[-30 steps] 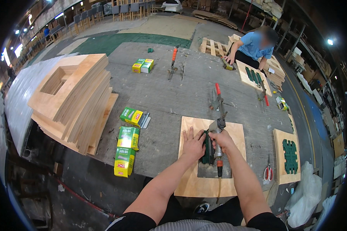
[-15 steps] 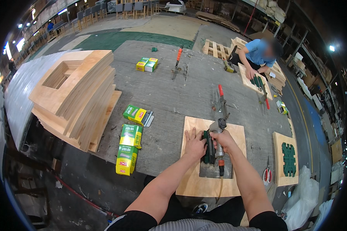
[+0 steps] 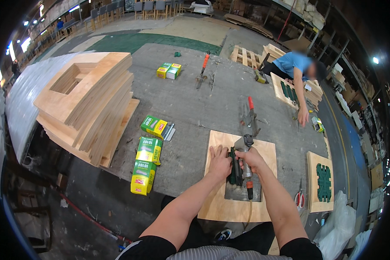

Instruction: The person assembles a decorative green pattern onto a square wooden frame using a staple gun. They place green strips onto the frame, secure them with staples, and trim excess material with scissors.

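A square light plywood panel with a rectangular cut-out point(image 3: 219, 203) lies flat at the near edge of the grey worktop point(image 3: 190, 108), and a dark green strip point(image 3: 235, 167) sits along the left side of that cut-out. The left hand point(image 3: 219, 161) presses down on the panel, fingers spread and flat, its fingertips just beside the strip. The right hand point(image 3: 252, 158) is wrapped tightly around the grip of a grey pneumatic stapler with an orange hose fitting point(image 3: 246, 170), whose nose points at the strip. Both forearms reach forward from the lower edge, elbows bent, the hands close together. A second stapler with a red handle point(image 3: 250, 115) rests beyond the panel. To the left lie three green and yellow staple boxes point(image 3: 148, 149), and further left a tall stack of plywood panels point(image 3: 84, 102). Across the worktop, another person in a blue shirt point(image 3: 292, 65) leans over a similar panel.
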{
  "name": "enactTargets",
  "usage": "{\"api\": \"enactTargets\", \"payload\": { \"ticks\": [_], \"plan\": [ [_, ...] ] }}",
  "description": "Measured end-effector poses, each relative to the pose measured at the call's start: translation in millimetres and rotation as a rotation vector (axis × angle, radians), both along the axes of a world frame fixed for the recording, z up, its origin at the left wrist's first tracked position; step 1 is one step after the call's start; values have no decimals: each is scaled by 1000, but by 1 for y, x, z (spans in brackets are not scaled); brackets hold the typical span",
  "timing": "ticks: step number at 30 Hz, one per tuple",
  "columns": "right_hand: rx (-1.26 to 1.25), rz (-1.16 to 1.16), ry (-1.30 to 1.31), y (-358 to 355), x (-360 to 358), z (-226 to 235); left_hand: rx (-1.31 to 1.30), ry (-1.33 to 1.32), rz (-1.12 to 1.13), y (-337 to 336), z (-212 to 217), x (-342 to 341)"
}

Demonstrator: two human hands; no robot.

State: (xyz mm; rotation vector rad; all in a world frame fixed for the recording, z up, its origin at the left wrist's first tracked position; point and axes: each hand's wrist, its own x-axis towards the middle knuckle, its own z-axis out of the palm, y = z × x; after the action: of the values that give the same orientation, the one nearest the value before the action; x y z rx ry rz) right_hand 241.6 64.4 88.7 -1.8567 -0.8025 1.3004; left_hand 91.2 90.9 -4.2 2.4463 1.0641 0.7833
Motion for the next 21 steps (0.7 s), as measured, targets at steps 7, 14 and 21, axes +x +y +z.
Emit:
{"api": "enactTargets", "payload": {
  "ticks": [7, 14, 21],
  "plan": [
    [-23, -27, -47, -1, 2, 0, -26, 40, -11, 0, 1, 2],
    [-37, -36, -75, -4, 5, -1, -39, 35, -11, -1, -2, 1],
    [-8, -87, -87, -9, 13, 1, -3, 35, -11, 1, 0, 3]
  ]
}}
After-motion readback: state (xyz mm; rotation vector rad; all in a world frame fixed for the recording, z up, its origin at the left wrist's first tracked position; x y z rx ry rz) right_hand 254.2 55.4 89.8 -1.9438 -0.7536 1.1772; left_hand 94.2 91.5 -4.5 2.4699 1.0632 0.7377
